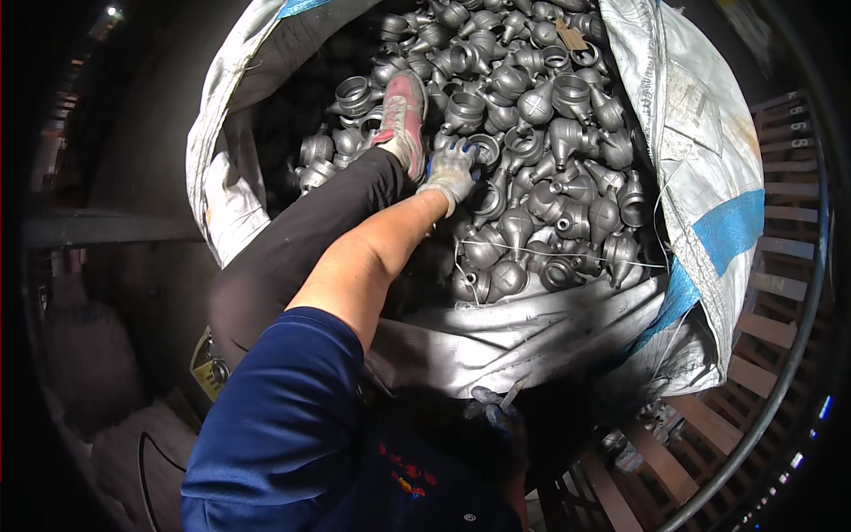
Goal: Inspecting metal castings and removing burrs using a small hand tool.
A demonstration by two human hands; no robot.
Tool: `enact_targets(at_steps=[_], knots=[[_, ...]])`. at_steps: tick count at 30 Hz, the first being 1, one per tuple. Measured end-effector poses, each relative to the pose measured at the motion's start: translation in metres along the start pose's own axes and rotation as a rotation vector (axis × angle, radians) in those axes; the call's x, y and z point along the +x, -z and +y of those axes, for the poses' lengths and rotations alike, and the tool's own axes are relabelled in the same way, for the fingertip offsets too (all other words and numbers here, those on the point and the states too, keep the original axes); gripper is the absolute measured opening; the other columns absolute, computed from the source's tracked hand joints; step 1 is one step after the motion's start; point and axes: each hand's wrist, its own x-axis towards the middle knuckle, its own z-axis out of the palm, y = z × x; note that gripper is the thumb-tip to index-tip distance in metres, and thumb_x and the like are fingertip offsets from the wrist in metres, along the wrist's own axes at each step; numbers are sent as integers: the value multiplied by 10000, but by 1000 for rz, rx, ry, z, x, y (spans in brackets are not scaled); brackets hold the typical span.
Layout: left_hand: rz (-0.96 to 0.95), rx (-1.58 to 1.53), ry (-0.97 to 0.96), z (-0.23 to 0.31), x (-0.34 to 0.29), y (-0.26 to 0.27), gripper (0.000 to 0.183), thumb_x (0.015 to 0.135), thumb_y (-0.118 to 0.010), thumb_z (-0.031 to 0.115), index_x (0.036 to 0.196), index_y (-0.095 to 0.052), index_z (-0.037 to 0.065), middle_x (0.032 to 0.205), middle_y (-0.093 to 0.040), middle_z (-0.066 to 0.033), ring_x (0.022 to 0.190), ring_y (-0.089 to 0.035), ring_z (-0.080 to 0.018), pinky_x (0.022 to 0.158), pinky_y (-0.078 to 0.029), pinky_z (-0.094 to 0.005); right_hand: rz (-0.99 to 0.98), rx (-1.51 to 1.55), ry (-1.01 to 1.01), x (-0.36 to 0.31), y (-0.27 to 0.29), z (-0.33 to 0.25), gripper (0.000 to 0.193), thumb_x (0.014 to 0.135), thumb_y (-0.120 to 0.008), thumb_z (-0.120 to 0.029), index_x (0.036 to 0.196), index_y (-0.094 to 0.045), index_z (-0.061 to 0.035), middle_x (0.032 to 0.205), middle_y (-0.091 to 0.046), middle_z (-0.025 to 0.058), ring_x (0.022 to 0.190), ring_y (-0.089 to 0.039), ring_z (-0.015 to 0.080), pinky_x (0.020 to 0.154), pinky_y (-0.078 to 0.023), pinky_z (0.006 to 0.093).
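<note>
My left hand, in a grey-white glove with blue at the fingers, reaches down into a heap of grey metal castings. Its fingers curl at the round rim of one casting. These castings are bulb-shaped, with a wide ring at one end and a narrow neck at the other. Low in the picture, my right hand is gloved and mostly in shadow by the bag's near edge. Its fingers are closed around a thin, pale piece whose kind I cannot make out.
A large white woven bag with blue bands surrounds the heap. My foot in a red shoe rests on the castings. Loose white string crosses them, and a brown scrap lies at the back. Wooden slats and a curved metal rail stand right.
</note>
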Motion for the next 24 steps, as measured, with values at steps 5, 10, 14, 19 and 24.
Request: enact_targets(at_steps=[5,10,14,19,24], knots=[[103,-72,-34,7,22,-5,548,817,-570,389,1256,-478,74,1304,-468,-162,1227,-417,-320,1015,-339,-422,-20,194,-171,12,12,5,292,852,-542,-99,1114,-590,21,951,-639,67,930,-581,144,866,-436,269],[-113,206,-68,20,45,-25,499,801,-526,254,1281,-466,127,1327,-464,-130,1283,-370,-306,1034,-287,-462,56,96,-160,12,17,8,276,861,-564,-122,1102,-612,4,1043,-637,73,986,-581,154,884,-456,296],[-80,382,-165,0,51,-32,327,838,-458,210,1122,-609,148,1163,-607,-67,1209,-458,-265,932,-359,-509,4,-184,139,11,7,3,259,870,-565,-126,1088,-616,4,1052,-638,81,1013,-580,163,893,-461,299],[4,-104,-72,17,59,-23,277,805,-519,221,1002,-650,78,1076,-630,-164,987,-606,-337,831,-474,-436,12,-221,-72,4,4,-13,317,912,-442,-160,1157,-570,-4,1188,-580,90,1093,-538,167,950,-420,290],[154,-1221,-10,-29,37,-56,198,856,-568,245,949,-628,81,876,-607,-100,857,-591,-196,767,-492,-318,-118,-62,-42,15,10,-8,314,906,-520,-149,1177,-563,5,1106,-607,62,1029,-564,136,890,-444,259]])
